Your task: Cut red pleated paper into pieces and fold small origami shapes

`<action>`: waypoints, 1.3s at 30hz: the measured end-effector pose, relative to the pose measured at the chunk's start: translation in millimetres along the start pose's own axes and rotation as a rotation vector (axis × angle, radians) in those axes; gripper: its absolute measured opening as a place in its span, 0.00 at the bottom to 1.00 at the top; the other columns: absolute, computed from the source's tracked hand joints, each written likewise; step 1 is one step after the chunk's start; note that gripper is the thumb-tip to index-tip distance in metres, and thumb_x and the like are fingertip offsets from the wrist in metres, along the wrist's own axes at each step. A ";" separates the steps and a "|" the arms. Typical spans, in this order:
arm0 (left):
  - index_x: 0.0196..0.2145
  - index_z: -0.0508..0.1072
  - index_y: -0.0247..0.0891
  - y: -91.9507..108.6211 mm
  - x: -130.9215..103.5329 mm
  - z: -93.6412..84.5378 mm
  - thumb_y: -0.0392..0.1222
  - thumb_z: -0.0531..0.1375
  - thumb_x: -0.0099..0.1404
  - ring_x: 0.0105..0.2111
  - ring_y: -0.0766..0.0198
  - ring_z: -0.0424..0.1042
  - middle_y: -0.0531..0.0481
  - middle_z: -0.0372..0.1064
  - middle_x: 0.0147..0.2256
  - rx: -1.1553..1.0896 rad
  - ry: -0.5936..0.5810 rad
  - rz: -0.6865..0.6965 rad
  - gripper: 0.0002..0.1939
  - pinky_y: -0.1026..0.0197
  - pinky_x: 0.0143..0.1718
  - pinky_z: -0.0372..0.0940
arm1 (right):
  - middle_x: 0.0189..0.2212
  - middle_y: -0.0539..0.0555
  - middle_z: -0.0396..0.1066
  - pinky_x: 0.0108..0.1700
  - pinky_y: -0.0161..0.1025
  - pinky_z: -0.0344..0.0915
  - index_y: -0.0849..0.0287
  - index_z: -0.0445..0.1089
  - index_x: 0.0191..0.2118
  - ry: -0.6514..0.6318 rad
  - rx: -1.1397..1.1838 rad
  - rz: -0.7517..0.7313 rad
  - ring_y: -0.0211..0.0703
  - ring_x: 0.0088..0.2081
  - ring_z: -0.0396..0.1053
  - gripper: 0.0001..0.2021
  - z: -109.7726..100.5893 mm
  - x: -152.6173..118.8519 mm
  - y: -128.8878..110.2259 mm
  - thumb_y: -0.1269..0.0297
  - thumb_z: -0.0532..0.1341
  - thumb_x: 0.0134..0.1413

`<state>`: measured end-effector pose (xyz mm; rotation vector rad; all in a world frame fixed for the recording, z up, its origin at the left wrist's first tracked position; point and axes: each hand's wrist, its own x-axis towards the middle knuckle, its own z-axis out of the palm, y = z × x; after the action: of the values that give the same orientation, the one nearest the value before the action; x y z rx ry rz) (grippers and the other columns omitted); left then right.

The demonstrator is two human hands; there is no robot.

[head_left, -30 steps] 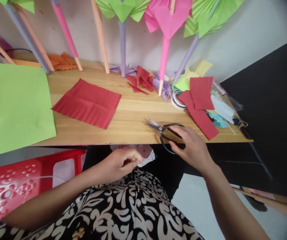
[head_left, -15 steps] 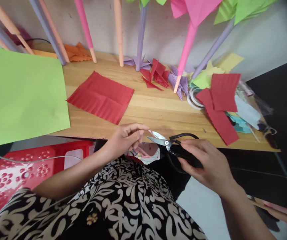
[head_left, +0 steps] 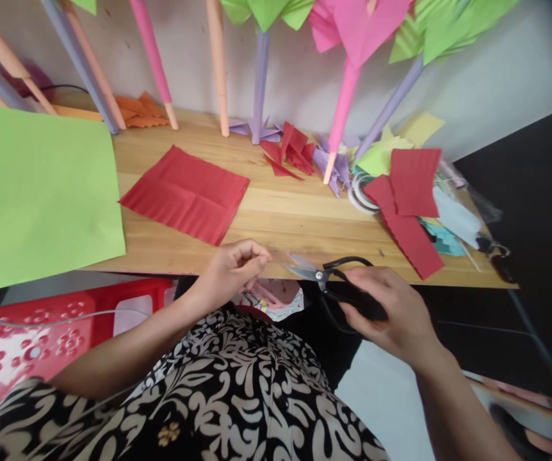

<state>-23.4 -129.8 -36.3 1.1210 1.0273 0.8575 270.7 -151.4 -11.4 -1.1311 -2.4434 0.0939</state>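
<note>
My right hand [head_left: 391, 310] is wrapped round the black handles of a pair of scissors [head_left: 319, 275]; the blades point left and stand slightly apart, blurred. Just left of the blade tips, my left hand [head_left: 235, 272] is closed in a pinch. Whatever lies between its fingertips is too small to make out. Beyond my left hand, a creased red sheet [head_left: 187, 192] lies flat on the wooden table [head_left: 276, 224]. Both hands are at the table's front edge.
A large green sheet [head_left: 40, 198] covers the left side. Paper flowers on stems lean at the back. Red pieces [head_left: 415, 182], tape rolls [head_left: 362, 193] and scraps lie at the right. A red plastic stool [head_left: 59, 326] stands below left.
My left hand has drawn back a little to the left, away from the blade tips, its fingers more curled. The whole view has shifted slightly.
</note>
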 end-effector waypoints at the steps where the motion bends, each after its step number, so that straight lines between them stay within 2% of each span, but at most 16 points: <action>1: 0.31 0.68 0.38 1.5 -3.9 -0.2 0.48 0.61 0.66 0.16 0.74 0.56 0.61 0.57 0.17 0.024 -0.003 0.001 0.12 0.70 0.19 0.53 | 0.46 0.57 0.78 0.42 0.48 0.75 0.51 0.67 0.59 0.030 -0.013 0.056 0.53 0.44 0.77 0.24 1.5 -0.9 7.9 0.67 0.65 0.57; 4: 0.31 0.72 0.37 -0.6 -17.9 3.2 0.47 0.59 0.67 0.18 0.72 0.58 0.58 0.61 0.19 0.133 -0.133 -0.020 0.12 0.69 0.20 0.54 | 0.47 0.60 0.77 0.44 0.50 0.74 0.56 0.66 0.60 0.117 -0.097 0.285 0.54 0.44 0.76 0.25 10.4 -2.9 40.5 0.64 0.65 0.58; 6: 0.30 0.74 0.37 -12.3 -24.9 7.8 0.45 0.58 0.66 0.19 0.71 0.60 0.56 0.64 0.21 0.209 -0.222 -0.030 0.11 0.68 0.22 0.55 | 0.43 0.61 0.77 0.44 0.51 0.74 0.59 0.67 0.59 0.122 -0.174 0.402 0.56 0.43 0.76 0.24 18.3 -2.4 63.7 0.63 0.64 0.57; 9: 0.26 0.73 0.37 -47.5 -23.9 11.8 0.42 0.58 0.64 0.23 0.69 0.62 0.55 0.67 0.22 0.305 -0.298 -0.051 0.11 0.67 0.26 0.55 | 0.43 0.62 0.78 0.44 0.52 0.72 0.61 0.69 0.57 0.147 -0.246 0.454 0.57 0.43 0.75 0.22 28.3 1.8 86.6 0.63 0.64 0.56; 11: 0.24 0.72 0.36 -77.6 -14.8 9.6 0.43 0.60 0.63 0.24 0.68 0.63 0.54 0.68 0.23 0.336 -0.286 -0.091 0.12 0.67 0.27 0.55 | 0.43 0.61 0.78 0.47 0.54 0.71 0.60 0.71 0.54 0.188 -0.296 0.418 0.57 0.44 0.75 0.18 32.2 5.8 87.9 0.64 0.63 0.58; 13: 0.22 0.71 0.36 -108.1 -1.5 4.3 0.45 0.63 0.60 0.23 0.69 0.61 0.55 0.65 0.20 0.337 -0.192 -0.205 0.14 0.66 0.26 0.52 | 0.43 0.60 0.79 0.50 0.57 0.69 0.58 0.73 0.51 0.233 -0.332 0.348 0.58 0.45 0.75 0.14 34.4 9.6 77.3 0.65 0.61 0.61; 15: 0.18 0.68 0.36 -136.3 12.7 -1.5 0.43 0.65 0.57 0.21 0.68 0.59 0.55 0.61 0.17 0.326 -0.080 -0.302 0.15 0.65 0.24 0.51 | 0.43 0.59 0.79 0.51 0.56 0.68 0.55 0.73 0.51 0.257 -0.315 0.267 0.57 0.46 0.75 0.13 35.3 12.7 57.6 0.66 0.60 0.63; 19: 0.25 0.72 0.35 -184.7 32.2 -6.8 0.43 0.61 0.63 0.23 0.65 0.65 0.53 0.65 0.19 0.268 0.002 -0.398 0.11 0.64 0.25 0.56 | 0.43 0.57 0.79 0.47 0.51 0.71 0.51 0.71 0.54 0.188 -0.184 0.106 0.54 0.45 0.76 0.16 34.7 15.8 13.0 0.70 0.60 0.63; 23: 0.26 0.70 0.35 -220.7 30.7 -8.3 0.44 0.59 0.68 0.21 0.68 0.62 0.56 0.61 0.19 0.243 0.022 -0.461 0.14 0.65 0.25 0.59 | 0.39 0.55 0.79 0.43 0.47 0.72 0.51 0.71 0.54 0.197 -0.103 0.045 0.51 0.41 0.77 0.19 35.0 10.1 -12.6 0.76 0.61 0.60; 25: 0.29 0.70 0.34 -232.2 25.0 -10.7 0.46 0.60 0.70 0.21 0.70 0.62 0.57 0.62 0.22 0.223 0.019 -0.486 0.14 0.65 0.25 0.61 | 0.38 0.55 0.80 0.43 0.47 0.73 0.50 0.71 0.54 0.237 -0.087 0.074 0.50 0.40 0.78 0.20 37.9 4.2 -17.9 0.77 0.61 0.59; 28: 0.33 0.72 0.34 -240.8 18.1 -15.1 0.41 0.60 0.68 0.22 0.70 0.63 0.57 0.64 0.22 0.173 0.032 -0.503 0.08 0.65 0.27 0.63 | 0.38 0.54 0.80 0.41 0.48 0.73 0.49 0.71 0.54 0.267 -0.060 0.128 0.50 0.38 0.78 0.20 46.0 -4.1 -22.6 0.77 0.60 0.59; 32: 0.32 0.74 0.34 -242.7 16.1 -18.1 0.36 0.58 0.61 0.22 0.67 0.64 0.56 0.64 0.19 0.110 0.064 -0.505 0.05 0.64 0.28 0.60 | 0.35 0.52 0.81 0.38 0.46 0.74 0.48 0.72 0.52 0.267 -0.014 0.139 0.47 0.35 0.78 0.19 56.5 -7.3 -28.2 0.77 0.59 0.60; 39: 0.28 0.76 0.34 -247.2 11.6 -18.8 0.42 0.64 0.57 0.25 0.67 0.62 0.56 0.66 0.21 0.050 0.113 -0.474 0.07 0.65 0.30 0.57 | 0.34 0.52 0.81 0.37 0.43 0.74 0.50 0.74 0.50 0.303 0.020 0.121 0.45 0.32 0.78 0.17 59.6 1.3 -30.6 0.77 0.60 0.59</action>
<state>-27.7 -171.0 -281.0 0.8239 1.3456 0.5187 223.2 -163.4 -57.1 -1.1900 -2.1044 -0.0150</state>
